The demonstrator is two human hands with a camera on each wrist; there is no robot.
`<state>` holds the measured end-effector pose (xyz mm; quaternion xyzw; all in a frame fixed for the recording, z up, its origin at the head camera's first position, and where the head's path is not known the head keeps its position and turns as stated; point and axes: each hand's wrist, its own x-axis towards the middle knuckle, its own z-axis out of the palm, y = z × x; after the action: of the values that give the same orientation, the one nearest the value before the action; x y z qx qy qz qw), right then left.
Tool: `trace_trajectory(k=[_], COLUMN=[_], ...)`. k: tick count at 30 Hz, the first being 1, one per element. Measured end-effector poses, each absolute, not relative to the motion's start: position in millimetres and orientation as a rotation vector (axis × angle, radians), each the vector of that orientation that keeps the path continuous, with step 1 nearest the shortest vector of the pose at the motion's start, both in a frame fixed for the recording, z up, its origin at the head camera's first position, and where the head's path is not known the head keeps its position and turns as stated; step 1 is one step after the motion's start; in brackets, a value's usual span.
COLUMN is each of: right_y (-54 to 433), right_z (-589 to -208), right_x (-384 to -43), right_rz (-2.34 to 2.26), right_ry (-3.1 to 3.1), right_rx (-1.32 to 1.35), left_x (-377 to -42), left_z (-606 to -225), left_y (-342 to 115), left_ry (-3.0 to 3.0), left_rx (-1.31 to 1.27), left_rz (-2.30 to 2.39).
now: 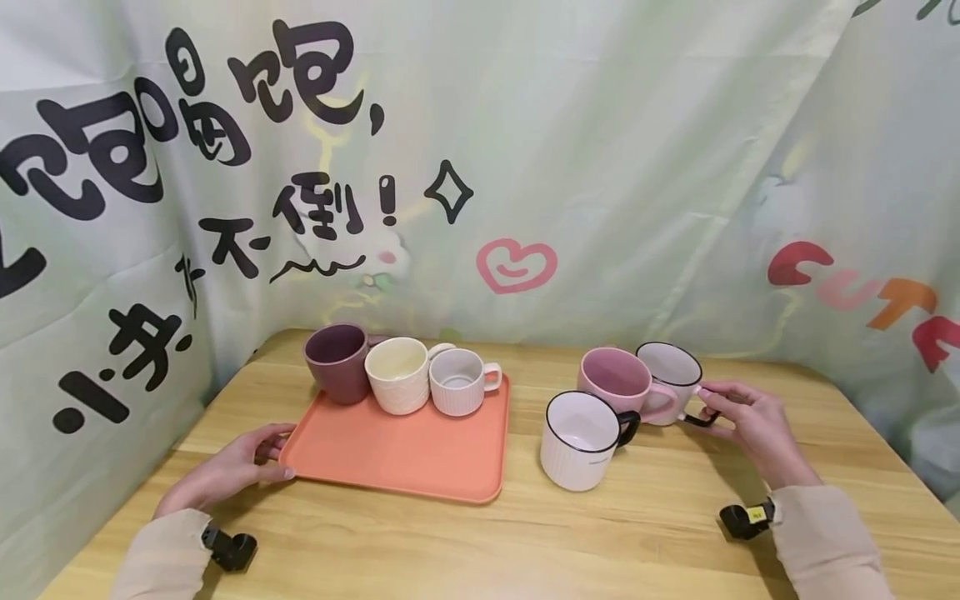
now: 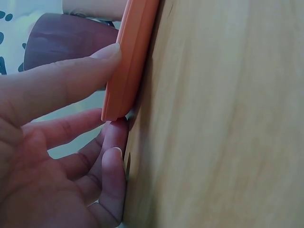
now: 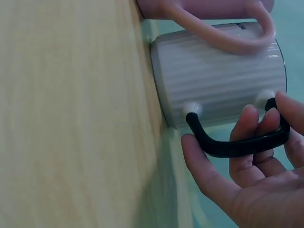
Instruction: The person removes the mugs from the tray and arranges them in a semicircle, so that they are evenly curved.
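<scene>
At the near left corner of the orange tray (image 1: 390, 458), my left hand (image 1: 225, 467) grips the edge. In the left wrist view the thumb (image 2: 107, 54) presses the tray's side, with fingers curled at its corner and underside. On the tray's back part stand a dark purple mug (image 1: 339, 371), a cream mug (image 1: 400, 387) and a small white cup (image 1: 457, 392). My right hand (image 1: 753, 429) holds the black handle (image 3: 237, 147) of a ribbed white mug with a black rim (image 1: 684, 387), its fingers curled through the loop. That mug stands upright at the back right.
A pink mug (image 1: 615, 383) stands just left of the held mug, its handle overlapping it. Another black-rimmed white mug (image 1: 573, 458) stands nearer, right of the tray. Behind the wooden table (image 1: 525, 542) hangs a printed curtain (image 1: 600, 167).
</scene>
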<state>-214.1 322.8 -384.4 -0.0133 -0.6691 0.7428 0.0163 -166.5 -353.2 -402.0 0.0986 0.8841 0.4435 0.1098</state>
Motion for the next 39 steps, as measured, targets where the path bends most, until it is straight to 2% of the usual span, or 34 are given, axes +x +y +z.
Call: trace_trajectory(k=[30, 39], right_y=[322.9, 332.9], right_z=[-385.3, -351.1], right_x=[-218.7, -232.6], right_rz=[2.244, 1.726], right_ry=[-2.189, -2.644], right_rx=[-0.045, 0.057], left_x=[-165.7, -166.6], left_z=[-401.6, -402.8], left_y=[-355.7, -354.6], left_ry=[2.606, 2.614], left_rx=[0.290, 0.292], left_rz=[1.285, 1.282])
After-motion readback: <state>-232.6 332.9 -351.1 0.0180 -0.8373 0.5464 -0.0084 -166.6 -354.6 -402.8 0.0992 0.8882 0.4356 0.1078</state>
